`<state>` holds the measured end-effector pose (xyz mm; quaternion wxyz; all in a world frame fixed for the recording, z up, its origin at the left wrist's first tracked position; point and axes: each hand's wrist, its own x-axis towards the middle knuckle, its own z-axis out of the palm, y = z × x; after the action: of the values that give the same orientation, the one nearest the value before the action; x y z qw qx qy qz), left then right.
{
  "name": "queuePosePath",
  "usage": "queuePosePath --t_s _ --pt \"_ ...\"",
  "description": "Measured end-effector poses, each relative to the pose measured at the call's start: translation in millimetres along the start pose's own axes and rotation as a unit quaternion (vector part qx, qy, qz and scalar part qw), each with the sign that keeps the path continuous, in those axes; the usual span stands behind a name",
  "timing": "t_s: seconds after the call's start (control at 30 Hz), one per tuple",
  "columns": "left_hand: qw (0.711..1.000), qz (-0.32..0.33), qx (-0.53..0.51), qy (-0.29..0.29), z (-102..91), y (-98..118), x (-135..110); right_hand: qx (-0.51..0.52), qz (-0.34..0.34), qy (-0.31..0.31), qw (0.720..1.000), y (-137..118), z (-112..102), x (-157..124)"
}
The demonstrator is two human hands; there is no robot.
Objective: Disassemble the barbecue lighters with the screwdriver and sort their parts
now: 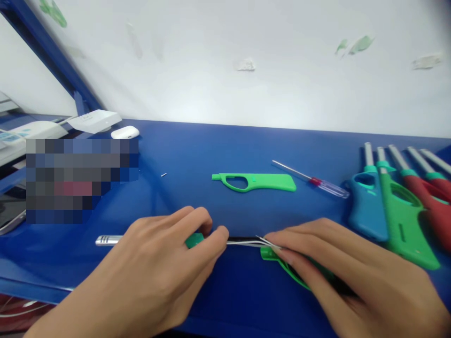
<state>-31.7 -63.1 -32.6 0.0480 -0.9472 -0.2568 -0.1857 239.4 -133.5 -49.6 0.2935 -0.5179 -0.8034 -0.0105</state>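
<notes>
My left hand (158, 263) pinches the green collar of a metal lighter tube (105, 241) that lies across the blue table's near edge. My right hand (338, 272) presses down on a green lighter shell half (269, 255), fingers closed over it. Thin wires (246, 242) run between the two hands. Beyond them lies the other green shell half (255, 182), flat on the table. A small screwdriver (317, 181) with a clear handle rests just right of it.
Several whole long-nosed lighters, blue (368, 206), green (405, 220) and red (430, 202), lie in a row at the right. A white earbud case (125, 132) and a white box (94, 120) sit at the back left. A tiny screw (164, 174) lies loose on the blue table (197, 150).
</notes>
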Motion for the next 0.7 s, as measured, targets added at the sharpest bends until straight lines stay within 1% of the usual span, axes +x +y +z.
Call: queuePosePath --t_s 0.27,0.47,0.7 --pt "1.0 -0.002 -0.017 -0.004 0.5 -0.5 -2.1 -0.012 -0.007 0.014 1.0 -1.5 -1.0 -0.1" --pt "1.0 -0.007 -0.021 0.008 0.7 -0.7 -3.7 0.033 -0.015 0.03 0.999 1.3 1.3 -4.8" --pt "1.0 -0.002 -0.02 0.004 1.2 -0.5 -2.1 0.031 -0.009 0.016 0.999 1.8 0.6 -2.8"
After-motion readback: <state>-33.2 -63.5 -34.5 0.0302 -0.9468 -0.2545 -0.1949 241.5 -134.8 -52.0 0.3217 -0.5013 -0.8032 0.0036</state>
